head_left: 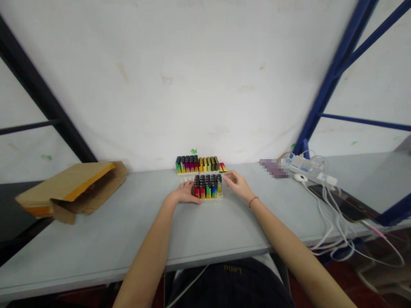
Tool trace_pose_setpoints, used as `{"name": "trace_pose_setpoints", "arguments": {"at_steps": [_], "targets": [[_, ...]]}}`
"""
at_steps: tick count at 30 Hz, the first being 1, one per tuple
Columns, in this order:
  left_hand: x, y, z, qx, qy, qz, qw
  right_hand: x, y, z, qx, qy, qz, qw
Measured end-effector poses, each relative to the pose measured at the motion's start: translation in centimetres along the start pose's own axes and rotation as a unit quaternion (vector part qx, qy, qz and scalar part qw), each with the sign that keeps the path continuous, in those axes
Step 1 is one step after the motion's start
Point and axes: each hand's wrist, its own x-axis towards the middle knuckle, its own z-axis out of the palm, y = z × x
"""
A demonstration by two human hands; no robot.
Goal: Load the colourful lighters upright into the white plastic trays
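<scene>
In the middle of the desk stands a white tray (218, 197) holding upright rows of lighters (208, 188) with black tops and red, green, blue and yellow bodies. My left hand (186, 193) grips the tray's left side, thumb along the front and fingers behind. My right hand (236, 183) is just right of the tray, fingers bent and somewhat apart, with nothing visible in them. Behind, by the wall, are a set of multicoloured lighters (187, 164) and a set of yellowish lighters (208, 164). A few loose red and yellow lighters (222, 167) lie beside these.
An open cardboard box (70, 188) lies on the left of the grey desk (135, 239). To the right are a power strip (311, 169), tangled white cables (330, 205), a dark phone (348, 205) and a pixelated item (275, 168). Blue metal posts (334, 77) rise at the right.
</scene>
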Motion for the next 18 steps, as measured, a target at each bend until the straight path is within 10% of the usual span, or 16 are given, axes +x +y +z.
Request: {"name": "trace_pose_setpoints", "arguments": {"at_steps": [4, 8, 18], "targets": [[-0.3, 0.3, -0.2, -0.001, -0.01, -0.001, 1.0, 1.9, 2.2, -0.2, -0.172, 0.043, 0.04, 0.983], [-0.7, 0.6, -0.4, -0.015, -0.007, -0.003, 1.0, 4.2, 4.2, 1.3, -0.323, -0.045, 0.041, 0.944], [-0.8, 0.8, -0.4, -0.026, -0.012, 0.003, 1.0, 2.8, 2.5, 0.5, -0.408, -0.146, -0.014, 0.901]]}}
